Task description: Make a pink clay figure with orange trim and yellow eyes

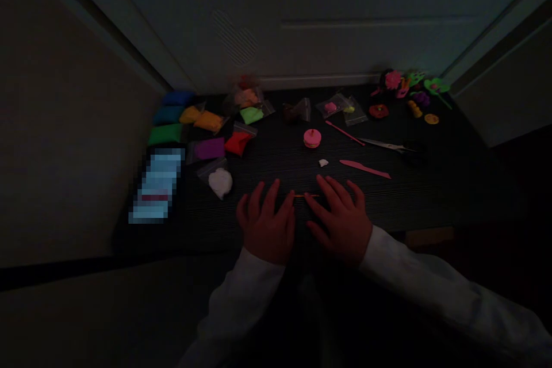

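Observation:
Both hands rest palm down on the dark tabletop with fingers spread. Under the index fingertips lies a thin orange strand of modelling clay (pixel 299 196), running sideways between them. My left hand (pixel 268 224) touches its left end, and my right hand (pixel 340 215) presses near its right part. Just beyond the fingers sits a small white clay piece (pixel 323 163). Farther back stands a pink clay macaron shape (pixel 312 138) with a small topping. A pink plastic knife (pixel 364 169) lies to the right of it, and a thin pink tool (pixel 345 133) lies behind the knife.
Scissors (pixel 388 145) lie at the right, blades pointing left. Several finished clay figures (pixel 392 80) stand at the back right. Bags of coloured clay (pixel 209 148) fill the left and back, with white clay (pixel 220 182) nearest. A lit phone (pixel 157 185) lies at far left.

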`<state>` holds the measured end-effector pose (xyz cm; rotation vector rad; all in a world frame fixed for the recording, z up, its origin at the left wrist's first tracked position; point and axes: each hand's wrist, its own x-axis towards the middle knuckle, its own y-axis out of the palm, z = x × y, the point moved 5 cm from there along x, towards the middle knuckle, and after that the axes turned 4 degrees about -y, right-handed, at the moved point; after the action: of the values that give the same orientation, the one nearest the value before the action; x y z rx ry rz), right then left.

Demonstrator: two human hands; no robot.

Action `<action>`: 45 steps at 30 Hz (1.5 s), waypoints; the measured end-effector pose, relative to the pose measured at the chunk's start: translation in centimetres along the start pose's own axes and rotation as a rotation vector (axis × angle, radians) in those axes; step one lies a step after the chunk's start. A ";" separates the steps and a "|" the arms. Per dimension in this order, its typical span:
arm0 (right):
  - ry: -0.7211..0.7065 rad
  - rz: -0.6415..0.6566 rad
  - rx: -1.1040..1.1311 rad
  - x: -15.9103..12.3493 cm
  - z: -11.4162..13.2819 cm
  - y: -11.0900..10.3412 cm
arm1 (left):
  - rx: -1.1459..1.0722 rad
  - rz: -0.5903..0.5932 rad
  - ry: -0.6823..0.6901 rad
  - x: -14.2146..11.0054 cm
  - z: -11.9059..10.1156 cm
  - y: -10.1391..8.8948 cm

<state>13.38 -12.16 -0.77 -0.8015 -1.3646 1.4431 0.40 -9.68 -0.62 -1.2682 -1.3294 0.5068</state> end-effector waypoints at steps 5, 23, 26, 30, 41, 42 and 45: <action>0.010 0.020 0.029 0.4 0.6 0.4 | -0.014 0.074 -0.014 -0.2 -1.2 0.3; 0.158 -0.190 0.089 -0.4 -3.7 -0.3 | 0.031 0.108 -0.040 -0.1 -1.6 0.8; 0.155 -0.202 0.099 -0.4 -3.7 -0.4 | 0.045 0.114 -0.034 -0.7 -1.7 0.4; 0.163 -0.203 0.105 -0.4 -3.8 -0.3 | 0.055 0.129 -0.042 -0.6 -1.8 0.6; 0.163 -0.196 0.105 -0.4 -3.8 -0.3 | 0.076 0.210 -0.050 -1.0 -1.9 0.5; 0.166 -0.196 0.105 -0.4 -3.8 -0.3 | 0.079 0.211 -0.049 -0.9 -2.0 0.6; 0.172 -0.192 0.107 -0.4 -3.8 -0.2 | 0.080 0.207 -0.052 -0.2 -2.0 1.0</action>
<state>17.10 -11.26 -1.24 -0.6896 -1.1896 1.2566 2.49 -10.31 -1.13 -1.3410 -1.2141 0.7355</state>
